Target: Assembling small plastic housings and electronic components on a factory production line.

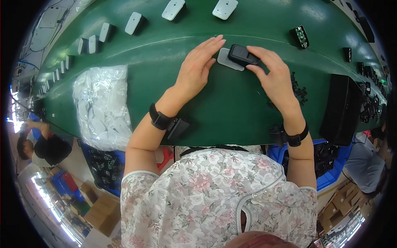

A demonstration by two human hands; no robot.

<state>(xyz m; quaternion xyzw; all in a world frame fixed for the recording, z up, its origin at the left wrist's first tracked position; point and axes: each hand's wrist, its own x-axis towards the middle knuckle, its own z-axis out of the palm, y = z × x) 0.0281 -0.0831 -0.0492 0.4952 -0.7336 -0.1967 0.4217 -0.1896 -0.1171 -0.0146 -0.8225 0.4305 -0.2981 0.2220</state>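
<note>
My right hand [273, 74] grips a black plastic housing [239, 54] between thumb and fingers. The housing lies tilted over a light grey plate [227, 60], overlapping its right side. At the plate's left edge is my left hand [198, 66], with its fingers stretched out and the thumb apart. It holds nothing, and I cannot tell whether its fingertips touch the plate. Both things are on the green work table [231, 107]. Beside my right wrist lies a scatter of small black parts [298, 91].
A clear bag of pale plates [101, 107] lies at the left. Black units with light plates [134, 23] form a row along the far side. An open housing with a circuit board [302, 37] stands far right, and a black box [341, 109] sits at the right edge.
</note>
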